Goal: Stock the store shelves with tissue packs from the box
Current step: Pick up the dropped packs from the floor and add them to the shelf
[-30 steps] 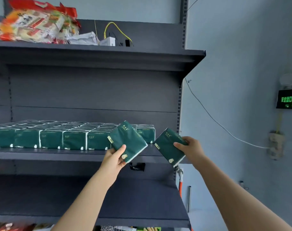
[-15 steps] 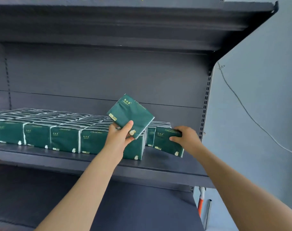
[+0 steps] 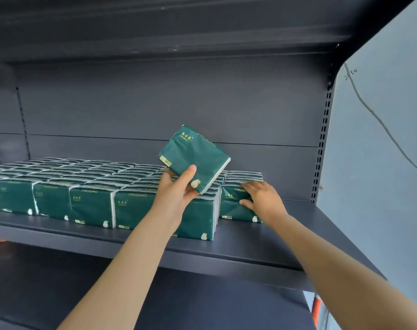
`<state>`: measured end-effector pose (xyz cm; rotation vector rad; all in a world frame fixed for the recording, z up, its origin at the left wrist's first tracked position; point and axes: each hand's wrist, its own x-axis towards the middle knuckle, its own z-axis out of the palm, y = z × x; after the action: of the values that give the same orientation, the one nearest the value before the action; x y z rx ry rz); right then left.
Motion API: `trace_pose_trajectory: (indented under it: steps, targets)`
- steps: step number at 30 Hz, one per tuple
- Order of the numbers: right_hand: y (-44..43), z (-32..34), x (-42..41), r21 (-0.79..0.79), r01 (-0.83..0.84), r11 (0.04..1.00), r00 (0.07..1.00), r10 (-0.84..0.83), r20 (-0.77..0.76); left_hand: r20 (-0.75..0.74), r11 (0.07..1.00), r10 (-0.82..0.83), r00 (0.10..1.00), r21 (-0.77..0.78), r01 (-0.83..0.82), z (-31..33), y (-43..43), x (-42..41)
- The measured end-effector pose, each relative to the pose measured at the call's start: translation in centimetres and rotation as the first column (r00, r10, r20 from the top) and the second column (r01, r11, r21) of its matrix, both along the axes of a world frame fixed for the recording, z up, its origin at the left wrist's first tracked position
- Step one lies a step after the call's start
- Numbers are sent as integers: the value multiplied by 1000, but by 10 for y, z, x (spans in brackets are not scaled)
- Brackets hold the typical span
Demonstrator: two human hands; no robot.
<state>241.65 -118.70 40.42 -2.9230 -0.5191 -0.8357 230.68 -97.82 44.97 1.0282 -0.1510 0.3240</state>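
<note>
Raised left hand (image 3: 176, 195) pinches a tilted tissue pack (image 3: 199, 158); right hand (image 3: 264, 198) clasps the end pack (image 3: 231, 207).

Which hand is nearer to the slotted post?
Right. The right hand grips a shelved pack left of the post; the left hand holds a raised pack, farther left.

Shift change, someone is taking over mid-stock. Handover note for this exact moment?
Left hand: holds a tilted tissue pack in the air above the stocked rows.
Right hand: grips the end pack, which sits on the shelf at the front of the rightmost column.
Done: rows fill the shelf from the left; the end pack looks seated.
Left: release the end pack, then place the tissue pack, probably on the bare shelf at the right. Box not in view.
</note>
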Motion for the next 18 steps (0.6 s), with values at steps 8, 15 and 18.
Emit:
trace_pose_trajectory:
  steps: [8,15,18]
  targets:
    - [18,30,-11,69,114,991,982,-101,-162,-2,998,-56,998,13,56,-6,11,-14]
    - [44,30,-77,706,-31,707,998,57,-12,21,993,-121,992,-8,121,-11,21,-28]
    - [62,28,-119,926,-113,361,975,219,34,17,987,-159,987,-13,160,-16,15,-34]
